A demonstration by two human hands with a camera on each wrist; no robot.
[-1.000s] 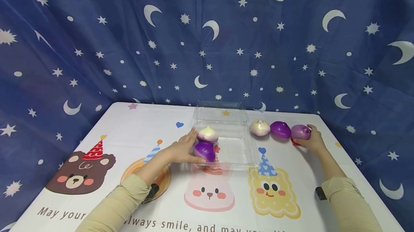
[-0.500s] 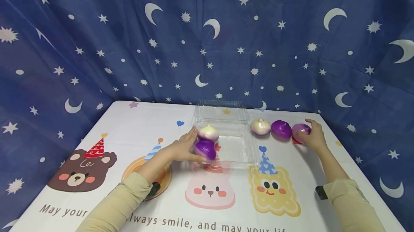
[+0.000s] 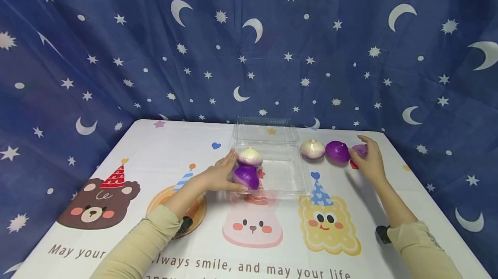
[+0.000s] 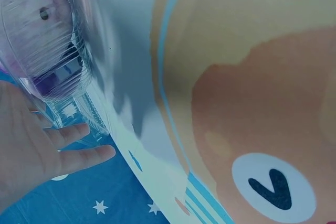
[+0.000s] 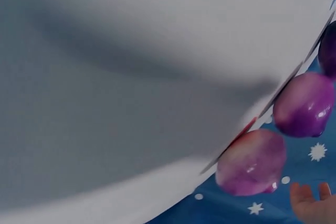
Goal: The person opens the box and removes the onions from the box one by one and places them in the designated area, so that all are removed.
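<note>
My left hand (image 3: 219,175) rests at the left side of a clear plastic clamshell box (image 3: 285,177), fingers straight along its wall and thumb at the front edge. Inside, at the left, sit a white-and-purple toy onion (image 3: 250,158) and a dark purple one (image 3: 246,178) in front of it. To the right of the box stand a whitish onion (image 3: 312,149), a dark purple onion (image 3: 336,153) and a light purple onion (image 3: 360,150) in a row. My right hand (image 3: 371,163) hovers with spread fingers in front of the light purple onion, partly hiding it. In the right wrist view its fingertips (image 5: 302,195) stand apart from the onions.
The box's lid (image 3: 264,131) lies folded back toward the curtain (image 3: 218,63). A white tablecloth (image 3: 186,141) with cartoon prints covers the table. Black wrist devices (image 3: 383,234) show at both sleeves.
My right hand has come off the light purple onion and shifted left, its thumb now near the dark purple onion. The light purple onion has turned slightly. My left hand stays at the box.
</note>
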